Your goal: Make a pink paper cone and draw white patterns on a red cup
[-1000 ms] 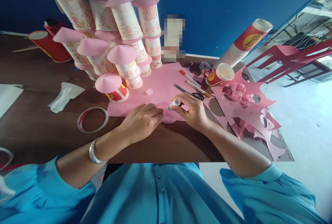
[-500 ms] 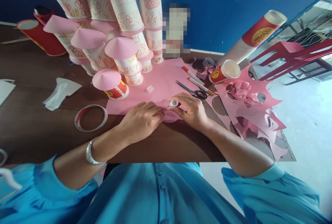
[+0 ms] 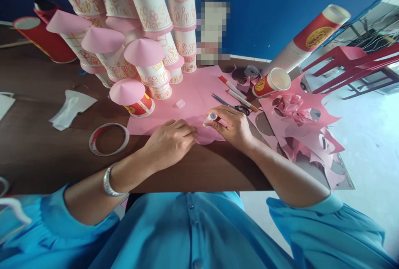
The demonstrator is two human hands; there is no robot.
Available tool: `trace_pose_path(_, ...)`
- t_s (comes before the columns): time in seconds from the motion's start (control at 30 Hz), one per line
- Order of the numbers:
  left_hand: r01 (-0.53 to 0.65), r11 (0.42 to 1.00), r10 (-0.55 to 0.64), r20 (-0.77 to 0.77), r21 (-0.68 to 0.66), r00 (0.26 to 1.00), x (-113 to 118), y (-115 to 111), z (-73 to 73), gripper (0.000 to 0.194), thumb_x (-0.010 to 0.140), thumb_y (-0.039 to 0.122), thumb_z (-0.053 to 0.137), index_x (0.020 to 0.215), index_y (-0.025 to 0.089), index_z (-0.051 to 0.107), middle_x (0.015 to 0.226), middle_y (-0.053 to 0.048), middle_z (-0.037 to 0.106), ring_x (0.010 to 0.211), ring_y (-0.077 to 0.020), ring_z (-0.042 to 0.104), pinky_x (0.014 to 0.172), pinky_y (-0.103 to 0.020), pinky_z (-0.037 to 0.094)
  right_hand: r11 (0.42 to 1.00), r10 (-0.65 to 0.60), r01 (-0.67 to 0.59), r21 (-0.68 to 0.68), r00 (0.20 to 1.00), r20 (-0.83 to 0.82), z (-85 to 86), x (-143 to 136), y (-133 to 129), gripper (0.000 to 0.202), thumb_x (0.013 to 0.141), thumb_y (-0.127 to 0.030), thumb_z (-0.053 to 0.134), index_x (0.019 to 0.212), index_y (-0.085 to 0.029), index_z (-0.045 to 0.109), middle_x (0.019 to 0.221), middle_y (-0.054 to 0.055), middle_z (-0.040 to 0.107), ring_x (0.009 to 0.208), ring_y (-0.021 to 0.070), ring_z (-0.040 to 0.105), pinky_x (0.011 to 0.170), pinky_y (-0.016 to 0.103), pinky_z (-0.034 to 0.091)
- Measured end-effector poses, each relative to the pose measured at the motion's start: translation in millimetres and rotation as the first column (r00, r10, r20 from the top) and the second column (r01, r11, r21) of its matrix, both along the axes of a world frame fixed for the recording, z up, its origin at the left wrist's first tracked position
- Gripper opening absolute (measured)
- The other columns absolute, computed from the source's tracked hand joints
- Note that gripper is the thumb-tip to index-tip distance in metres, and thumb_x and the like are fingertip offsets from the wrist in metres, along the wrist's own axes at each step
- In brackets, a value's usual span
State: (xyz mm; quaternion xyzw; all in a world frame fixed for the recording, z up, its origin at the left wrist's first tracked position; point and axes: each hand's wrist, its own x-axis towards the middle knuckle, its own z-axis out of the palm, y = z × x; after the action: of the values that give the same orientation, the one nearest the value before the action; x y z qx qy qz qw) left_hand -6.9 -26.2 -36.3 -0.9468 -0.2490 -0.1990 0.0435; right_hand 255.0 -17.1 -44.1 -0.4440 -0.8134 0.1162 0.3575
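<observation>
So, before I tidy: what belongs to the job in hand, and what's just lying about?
Seemingly the job's:
white tube, in the right hand
pink paper piece, at the left hand
pink-roofed cup towers

Seemingly lying about:
scissors
markers
tape ring
pink offcuts

My view: brown table (image 3: 205, 169) | 12 o'clock: pink sheet (image 3: 196, 90), flat | 9 o'clock: tape ring (image 3: 92, 142) | just past 9: white scrap (image 3: 70, 109) | 10 o'clock: red container (image 3: 51, 42)
</observation>
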Motion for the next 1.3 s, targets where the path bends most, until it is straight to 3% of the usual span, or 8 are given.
trace_pose_path(0.53,-0.022,1.000,0.022,-0.031,0.008,0.999,-0.4,-0.9,1.9,0.024,0.109,0.013,0.062,0.112,0.018,0.085,0.109,-0.007,0.089,0.095,-0.0244,0.079,0.077,-0.039,0.060,0.996,-0.067,0.070,0.060,0.997,-0.038,-7.0,9.2,7.4,0.026,0.114,-0.048,0.068,0.102,-0.027,0.076,0.098,0.003,0.083,0.088,0.0193,0.077,0.084,0.030,0.061)
trace_pose_path(0.8,-0.026,1.000,0.026,-0.022,-0.007,0.999,0.7,-1.1,0.9,0.018,0.108,0.015,0.065,0.111,0.015,0.083,0.105,-0.008,0.088,0.095,-0.0248,0.079,0.075,-0.038,0.060,0.966,-0.152,0.173,0.191,0.981,-0.121,17.4,15.7,-6.2,0.024,0.112,-0.049,0.073,0.109,-0.027,0.081,0.099,0.004,0.085,0.090,0.0212,0.079,0.090,0.034,0.065)
trace_pose_path(1.03,-0.042,0.999,0.042,-0.075,-0.004,0.996,1.9,-1.3,4.4,0.022,0.109,0.015,0.062,0.106,0.018,0.084,0.100,-0.006,0.087,0.091,-0.0243,0.077,0.073,-0.038,0.058,0.999,0.007,-0.005,0.034,0.999,-0.036,1.7,-6.1,-9.1,0.034,0.113,-0.057,0.067,0.110,-0.026,0.081,0.103,0.007,0.085,0.096,0.0219,0.080,0.092,0.032,0.064)
trace_pose_path(1.3,-0.029,0.999,0.028,-0.047,-0.022,0.998,0.8,-1.2,3.0,0.022,0.110,0.015,0.063,0.108,0.018,0.085,0.107,-0.007,0.089,0.095,-0.0252,0.078,0.076,-0.038,0.059,0.999,-0.042,0.042,0.001,0.999,0.032,-0.1,-4.3,-1.5,0.037,0.115,-0.058,0.064,0.104,-0.026,0.079,0.098,0.005,0.083,0.093,0.0203,0.079,0.090,0.029,0.061)
